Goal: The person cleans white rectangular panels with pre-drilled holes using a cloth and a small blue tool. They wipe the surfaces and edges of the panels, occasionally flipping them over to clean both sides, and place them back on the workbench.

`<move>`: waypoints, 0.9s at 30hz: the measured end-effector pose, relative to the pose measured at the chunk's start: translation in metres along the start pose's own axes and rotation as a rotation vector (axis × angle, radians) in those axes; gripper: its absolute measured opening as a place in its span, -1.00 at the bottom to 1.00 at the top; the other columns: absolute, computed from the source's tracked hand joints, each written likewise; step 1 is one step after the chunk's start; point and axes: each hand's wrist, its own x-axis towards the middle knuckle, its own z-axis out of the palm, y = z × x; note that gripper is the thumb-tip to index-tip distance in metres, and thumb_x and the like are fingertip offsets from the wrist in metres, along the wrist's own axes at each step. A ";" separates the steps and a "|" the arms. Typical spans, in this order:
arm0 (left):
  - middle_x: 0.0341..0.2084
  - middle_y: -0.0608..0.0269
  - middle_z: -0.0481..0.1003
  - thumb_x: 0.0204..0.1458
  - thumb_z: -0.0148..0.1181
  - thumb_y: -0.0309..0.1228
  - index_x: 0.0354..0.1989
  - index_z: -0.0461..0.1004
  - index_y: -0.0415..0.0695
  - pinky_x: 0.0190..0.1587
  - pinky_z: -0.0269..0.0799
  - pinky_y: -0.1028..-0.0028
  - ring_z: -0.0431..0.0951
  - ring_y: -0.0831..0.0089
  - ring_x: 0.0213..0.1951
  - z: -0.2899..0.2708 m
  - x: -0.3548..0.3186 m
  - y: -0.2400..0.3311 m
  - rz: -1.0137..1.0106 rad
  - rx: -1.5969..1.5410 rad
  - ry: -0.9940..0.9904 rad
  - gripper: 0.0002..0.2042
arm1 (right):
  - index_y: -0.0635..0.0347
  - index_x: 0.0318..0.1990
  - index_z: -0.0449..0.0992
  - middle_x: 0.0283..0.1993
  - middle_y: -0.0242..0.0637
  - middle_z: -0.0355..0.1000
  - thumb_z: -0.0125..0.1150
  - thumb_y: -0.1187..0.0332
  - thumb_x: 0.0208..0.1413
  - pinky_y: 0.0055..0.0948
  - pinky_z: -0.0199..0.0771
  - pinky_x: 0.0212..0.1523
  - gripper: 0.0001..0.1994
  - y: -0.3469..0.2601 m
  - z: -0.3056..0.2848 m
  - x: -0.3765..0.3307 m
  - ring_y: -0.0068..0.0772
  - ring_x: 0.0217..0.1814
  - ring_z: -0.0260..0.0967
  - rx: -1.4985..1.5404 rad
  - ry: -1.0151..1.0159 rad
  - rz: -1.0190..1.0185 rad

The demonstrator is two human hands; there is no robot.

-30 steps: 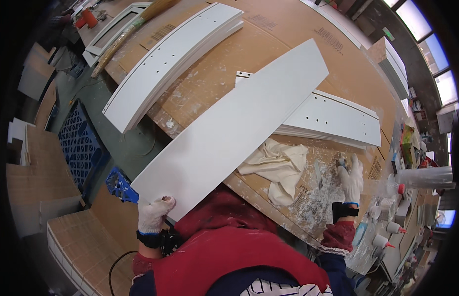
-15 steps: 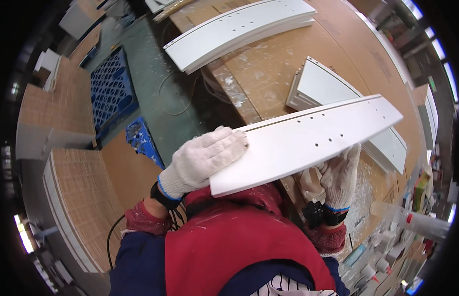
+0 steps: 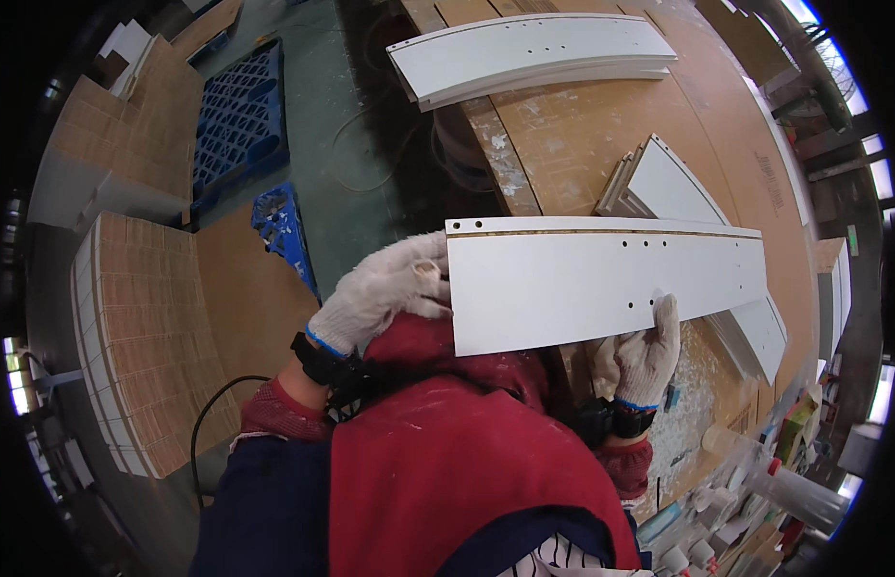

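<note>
A white curved panel (image 3: 553, 288) with small drilled holes and a groove along its far edge is held up in front of me. At its left end is my gloved left hand (image 3: 390, 293), its fingertips partly hidden behind the panel. My gloved right hand (image 3: 649, 361) grips the near edge right of the middle, thumb on the holed face and fingers out of sight beneath. Beyond it, a fanned stack of similar white panels (image 3: 680, 183) lies on the table, partly covered by the held one. Another stack of curved panels (image 3: 534, 58) lies at the far side.
The worktable has a cardboard-covered top (image 3: 563, 178) with white smears. To the left are a blue plastic pallet (image 3: 238, 125), a blue broken-looking piece (image 3: 284, 236) and a stack of boards (image 3: 149, 337). A clear plastic container (image 3: 794, 490) and small bottles (image 3: 702, 553) stand at right.
The panel has swung more level, and two holes at its left end now show. My left hand went from lying over its top face to its left end. The whole view has shifted slightly.
</note>
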 end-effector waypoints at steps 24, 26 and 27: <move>-0.18 0.11 0.51 0.21 -0.13 -0.54 -0.04 0.37 -0.35 -0.11 0.49 0.48 0.57 0.36 -0.18 0.026 0.066 -0.069 0.415 0.864 -0.130 -0.78 | 0.32 -0.18 0.50 -0.46 -0.36 0.41 0.15 0.22 0.18 -0.60 0.39 -0.46 -0.71 -0.061 -0.029 -0.027 -0.62 -0.48 0.38 -0.911 0.269 -0.104; -0.23 0.17 0.49 0.25 -0.17 -0.53 -0.03 0.33 -0.34 -0.18 0.47 0.52 0.54 0.45 -0.24 0.031 0.075 -0.073 0.326 0.739 -0.209 -0.79 | 0.27 -0.13 0.51 -0.31 -0.28 0.47 0.19 0.30 0.12 -0.50 0.44 -0.31 -0.75 -0.068 -0.060 -0.052 -0.53 -0.34 0.41 -1.261 0.592 -0.397; -0.25 0.19 0.48 0.26 -0.17 -0.51 -0.03 0.32 -0.33 -0.19 0.47 0.53 0.52 0.49 -0.24 0.035 0.079 -0.076 0.345 0.758 -0.218 -0.79 | 0.27 -0.05 0.48 -0.22 -0.22 0.47 0.18 0.29 0.11 -0.44 0.43 -0.22 -0.69 -0.073 -0.075 -0.062 -0.39 -0.24 0.42 -1.461 0.721 -0.438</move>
